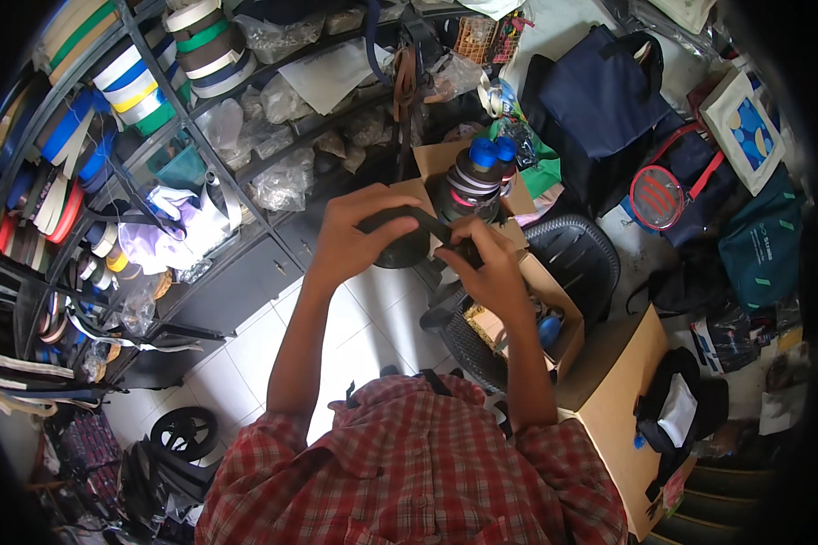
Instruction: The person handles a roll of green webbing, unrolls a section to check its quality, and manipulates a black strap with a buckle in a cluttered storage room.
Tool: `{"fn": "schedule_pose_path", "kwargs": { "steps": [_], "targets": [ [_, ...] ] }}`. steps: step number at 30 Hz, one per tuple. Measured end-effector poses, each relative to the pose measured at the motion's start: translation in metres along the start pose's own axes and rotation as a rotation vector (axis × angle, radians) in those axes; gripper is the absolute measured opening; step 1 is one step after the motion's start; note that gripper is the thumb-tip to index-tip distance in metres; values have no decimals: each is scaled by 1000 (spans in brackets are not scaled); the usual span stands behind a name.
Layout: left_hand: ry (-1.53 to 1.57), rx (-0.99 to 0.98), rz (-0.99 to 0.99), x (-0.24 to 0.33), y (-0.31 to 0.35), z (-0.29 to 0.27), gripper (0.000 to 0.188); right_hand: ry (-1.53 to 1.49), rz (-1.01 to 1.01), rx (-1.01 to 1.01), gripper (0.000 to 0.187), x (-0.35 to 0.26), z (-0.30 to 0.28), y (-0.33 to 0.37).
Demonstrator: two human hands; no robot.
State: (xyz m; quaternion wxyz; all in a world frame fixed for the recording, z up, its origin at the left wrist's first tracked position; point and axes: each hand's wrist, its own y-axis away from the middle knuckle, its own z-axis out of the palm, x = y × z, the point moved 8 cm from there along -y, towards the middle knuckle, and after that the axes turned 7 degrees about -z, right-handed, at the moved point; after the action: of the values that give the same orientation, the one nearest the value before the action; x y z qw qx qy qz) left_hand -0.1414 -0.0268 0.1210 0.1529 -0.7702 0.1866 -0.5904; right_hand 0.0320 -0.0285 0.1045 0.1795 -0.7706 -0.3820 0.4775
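Observation:
Both my hands are raised in front of me over the tiled floor. Between them runs a dark strap [430, 222], bent in an arc, which looks like a band of black webbing. My left hand [350, 238] pinches its left part between thumb and fingers. My right hand [489, 261] has curled fingers closed on its right end. Just below the strap is a dark round form, perhaps a roll of the same webbing, partly covered by my hands. Behind my hands stands a cardboard box [434, 162] with a stack of webbing rolls [474, 182] in it.
A shelf rack [177, 100] with webbing rolls and plastic bags fills the left. To the right are a black woven chair [595, 254], an open carton [554, 291] on it, and a large cardboard box [613, 372]. Bags, including a navy bag [600, 91], hang at the back right.

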Motion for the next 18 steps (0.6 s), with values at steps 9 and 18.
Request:
{"fn": "schedule_pose_path", "kwargs": {
  "steps": [9, 18],
  "targets": [
    [-40, 110, -40, -1, 4, -27, 20, 417, -147, -325, 15, -4, -9, -8],
    [87, 503, -204, -17, 15, -22, 19, 369, -281, 70, 20, -27, 29, 25]
  ]
}}
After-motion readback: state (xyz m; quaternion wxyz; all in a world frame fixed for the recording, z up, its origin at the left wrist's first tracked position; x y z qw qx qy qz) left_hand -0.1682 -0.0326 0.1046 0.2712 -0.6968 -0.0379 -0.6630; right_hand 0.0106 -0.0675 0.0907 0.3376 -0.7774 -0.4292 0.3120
